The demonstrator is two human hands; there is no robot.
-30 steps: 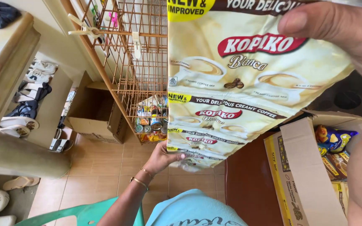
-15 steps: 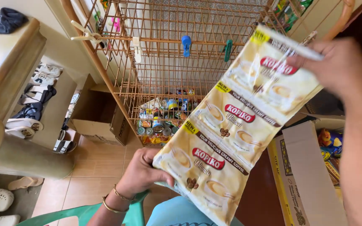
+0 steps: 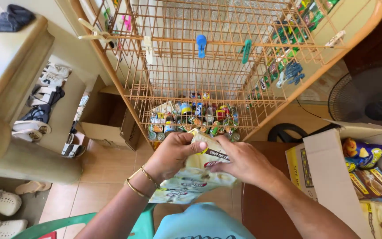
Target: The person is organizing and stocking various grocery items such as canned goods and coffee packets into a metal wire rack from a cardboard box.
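A tall wire rack [image 3: 226, 66] fills the space in front of me, leaning back against the wall, with clothes pegs [image 3: 201, 44] clipped along its upper bars and a heap of small cans and packets [image 3: 195, 117] lying in its bottom. To my left a pale shelf unit [image 3: 18, 102] holds pairs of shoes [image 3: 45, 88], and more sandals sit on the tiled floor [image 3: 102, 172] below it. An open brown cardboard box [image 3: 111, 119] stands between that shelf and the rack. At my right an open carton [image 3: 328, 177] holds bright snack bags [image 3: 363, 155], and a dark fan [image 3: 372, 102] stands behind it.

Low in the middle, just in front of the rack's bottom edge, I hold a strip of cream-coloured coffee sachets [image 3: 195, 177], bunched and folded. My left hand [image 3: 173, 152], with two thin bangles [image 3: 140, 181] on the wrist, pinches the top fold between thumb and fingers. My right hand [image 3: 244, 161] is closed on the same fold from the other side, so both hands meet close together on the strip, while its lower sachets hang crumpled beneath them.
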